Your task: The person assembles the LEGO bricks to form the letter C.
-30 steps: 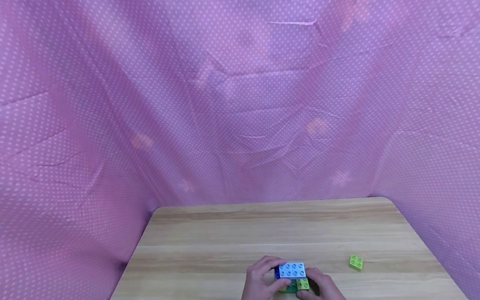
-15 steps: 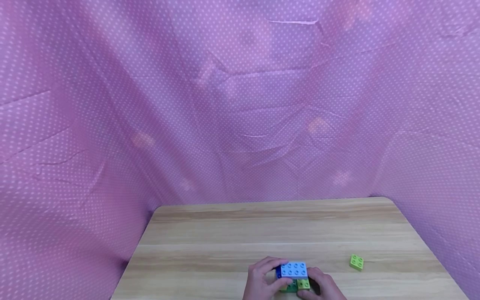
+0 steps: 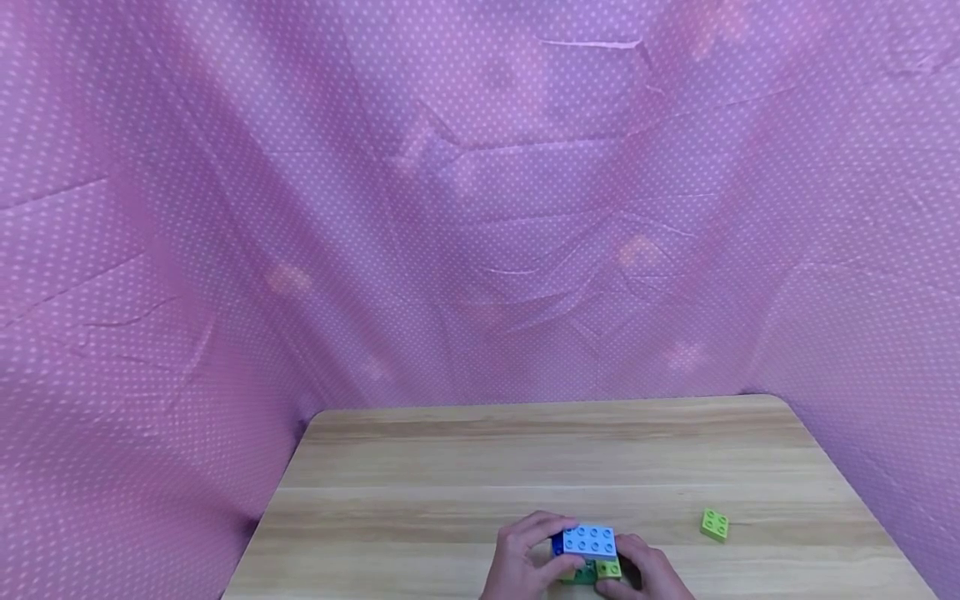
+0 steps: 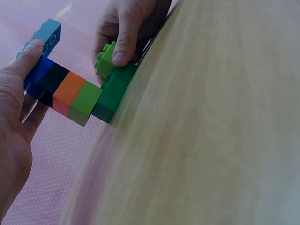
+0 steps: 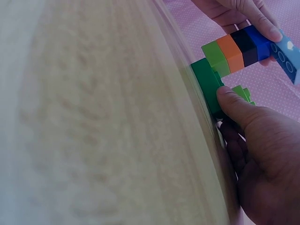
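Note:
A tower of toy building bricks rises from one end of a dark green brick (image 4: 115, 93) on the table. Upward it runs lime (image 4: 86, 103), orange (image 4: 68, 93), black (image 4: 52, 77) and blue (image 5: 258, 41), capped by a long light blue brick (image 3: 589, 542) that overhangs to the right. My left hand (image 3: 517, 560) pinches the tower near its top, thumb by the joint of the blue and light blue bricks. Low on the right, my right hand (image 3: 647, 572) grips the dark green base, its thumb beside a second lime brick (image 4: 105, 60) on the base's other end.
One loose lime brick (image 3: 714, 525) lies to the right on the wooden table (image 3: 420, 467). Pink dotted cloth (image 3: 480, 250) hangs behind the table and along both sides. The bricks are close to the table's near edge.

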`<state>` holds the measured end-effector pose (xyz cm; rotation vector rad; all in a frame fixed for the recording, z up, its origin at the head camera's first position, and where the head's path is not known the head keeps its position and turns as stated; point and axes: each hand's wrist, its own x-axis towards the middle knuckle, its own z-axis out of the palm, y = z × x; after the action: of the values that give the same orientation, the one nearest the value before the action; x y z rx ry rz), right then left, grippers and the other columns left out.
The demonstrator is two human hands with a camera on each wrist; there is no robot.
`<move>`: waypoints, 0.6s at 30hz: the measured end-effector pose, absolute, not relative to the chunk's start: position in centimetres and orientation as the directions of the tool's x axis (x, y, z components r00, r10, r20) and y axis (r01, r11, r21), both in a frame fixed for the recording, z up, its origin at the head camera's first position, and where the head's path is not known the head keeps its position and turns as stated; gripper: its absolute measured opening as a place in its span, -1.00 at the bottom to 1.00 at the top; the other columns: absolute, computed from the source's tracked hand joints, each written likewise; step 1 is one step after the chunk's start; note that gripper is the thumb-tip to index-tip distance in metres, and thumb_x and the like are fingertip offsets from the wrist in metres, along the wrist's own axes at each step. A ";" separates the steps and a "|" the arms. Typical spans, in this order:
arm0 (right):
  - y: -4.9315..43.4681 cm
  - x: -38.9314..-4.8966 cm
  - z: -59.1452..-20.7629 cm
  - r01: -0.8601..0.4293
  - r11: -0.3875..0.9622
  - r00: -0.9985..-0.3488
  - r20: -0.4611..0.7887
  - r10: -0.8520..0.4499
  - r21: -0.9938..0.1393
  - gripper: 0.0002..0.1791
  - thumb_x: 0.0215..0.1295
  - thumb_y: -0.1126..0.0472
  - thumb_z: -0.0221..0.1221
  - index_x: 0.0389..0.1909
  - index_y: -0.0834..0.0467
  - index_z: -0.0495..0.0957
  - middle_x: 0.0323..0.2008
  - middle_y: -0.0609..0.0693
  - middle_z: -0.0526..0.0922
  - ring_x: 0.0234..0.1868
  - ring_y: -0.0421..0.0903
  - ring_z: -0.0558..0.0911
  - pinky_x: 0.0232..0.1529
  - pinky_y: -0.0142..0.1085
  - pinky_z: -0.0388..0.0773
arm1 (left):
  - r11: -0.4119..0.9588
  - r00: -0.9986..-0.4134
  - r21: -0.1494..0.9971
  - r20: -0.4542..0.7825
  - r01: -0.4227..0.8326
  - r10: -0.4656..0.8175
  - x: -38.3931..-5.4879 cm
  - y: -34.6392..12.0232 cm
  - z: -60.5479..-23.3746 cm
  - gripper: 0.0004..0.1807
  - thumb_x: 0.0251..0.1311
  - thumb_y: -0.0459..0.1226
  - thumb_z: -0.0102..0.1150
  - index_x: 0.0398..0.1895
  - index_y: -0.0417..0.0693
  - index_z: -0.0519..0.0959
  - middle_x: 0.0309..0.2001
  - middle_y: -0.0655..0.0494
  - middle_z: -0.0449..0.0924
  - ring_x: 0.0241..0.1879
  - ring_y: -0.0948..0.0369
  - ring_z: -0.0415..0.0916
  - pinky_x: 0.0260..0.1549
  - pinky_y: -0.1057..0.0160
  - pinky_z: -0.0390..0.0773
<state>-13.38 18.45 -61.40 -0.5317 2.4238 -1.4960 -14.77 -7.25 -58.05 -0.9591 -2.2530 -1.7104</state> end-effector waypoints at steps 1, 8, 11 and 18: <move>18.4 -13.4 -61.4 -0.178 0.410 -0.904 -0.017 -0.428 -0.894 -0.42 0.39 -0.05 0.40 0.31 0.15 0.59 0.11 -0.10 0.68 0.08 -0.38 0.58 0.11 -0.45 0.52 | 0.142 -0.780 0.806 0.487 0.575 0.393 -14.8 -7.3 -58.0 -0.57 0.29 -0.13 0.47 0.22 0.21 0.70 0.08 0.30 0.74 0.05 0.27 0.70 0.05 0.22 0.70; 18.5 -13.5 -61.3 -0.159 0.419 -0.903 -0.041 -0.428 -0.894 -0.42 0.39 -0.05 0.40 0.30 0.16 0.59 0.13 -0.07 0.67 0.09 -0.36 0.58 0.10 -0.46 0.51 | 0.090 -0.775 0.812 0.509 0.577 0.376 -14.8 -7.2 -58.1 -0.58 0.25 -0.18 0.51 0.18 0.11 0.71 0.03 0.27 0.75 -0.01 0.26 0.73 -0.07 0.15 0.76; 18.5 -13.5 -61.3 -0.130 0.413 -0.901 -0.066 -0.429 -0.902 -0.41 0.39 -0.06 0.40 0.30 0.17 0.59 0.13 -0.06 0.67 0.09 -0.35 0.59 0.09 -0.47 0.52 | 0.074 -0.780 0.819 0.510 0.570 0.362 -14.8 -7.1 -58.3 -0.58 0.24 -0.20 0.52 0.18 0.14 0.71 0.02 0.27 0.76 -0.03 0.26 0.74 -0.11 0.11 0.78; 18.5 -13.5 -61.5 -0.135 0.419 -0.908 -0.057 -0.415 -0.898 -0.39 0.37 -0.08 0.42 0.29 0.18 0.60 0.12 -0.09 0.68 0.08 -0.36 0.59 0.08 -0.48 0.51 | 0.073 -0.780 0.825 0.496 0.560 0.380 -14.9 -7.2 -58.4 -0.58 0.25 -0.20 0.51 0.18 0.15 0.71 0.03 0.28 0.75 -0.03 0.27 0.72 -0.09 0.13 0.76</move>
<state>-13.50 18.55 -61.48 -0.4789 2.4064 -1.4849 -14.88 -7.17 -58.37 -0.9682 -2.1862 -1.7978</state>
